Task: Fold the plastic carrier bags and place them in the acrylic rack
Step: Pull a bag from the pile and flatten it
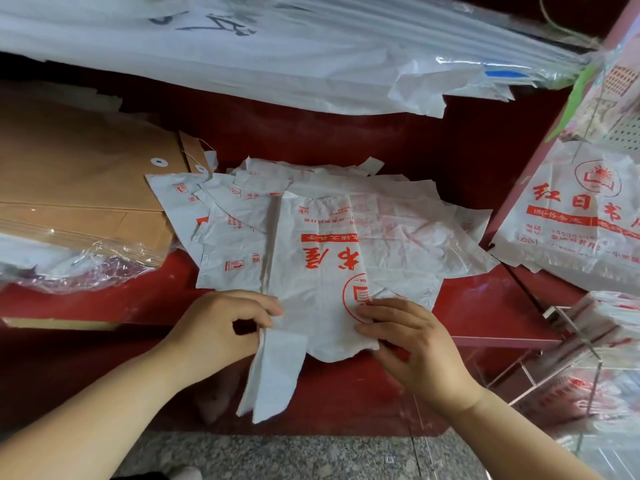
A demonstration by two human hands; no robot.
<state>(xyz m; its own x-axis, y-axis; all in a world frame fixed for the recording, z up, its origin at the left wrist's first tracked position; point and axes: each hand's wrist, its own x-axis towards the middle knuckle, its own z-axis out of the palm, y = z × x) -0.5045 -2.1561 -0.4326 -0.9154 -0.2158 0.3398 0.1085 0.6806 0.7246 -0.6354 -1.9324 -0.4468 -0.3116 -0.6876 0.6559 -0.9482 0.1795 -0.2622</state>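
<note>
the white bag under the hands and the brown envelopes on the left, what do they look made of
Bag: thin plastic film, matte white with red print; it wrinkles finely and lies limp. Envelopes: probably kraft paper, matte brown; flat stiff sheets with string-and-button closures.

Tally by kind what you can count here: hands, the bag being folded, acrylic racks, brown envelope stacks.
Hands: 2, left hand and right hand
Carrier bag held by both: 1
Acrylic rack: 1
Brown envelope stack: 1
Total: 5
Loose bags beneath overlap too much to count.
</note>
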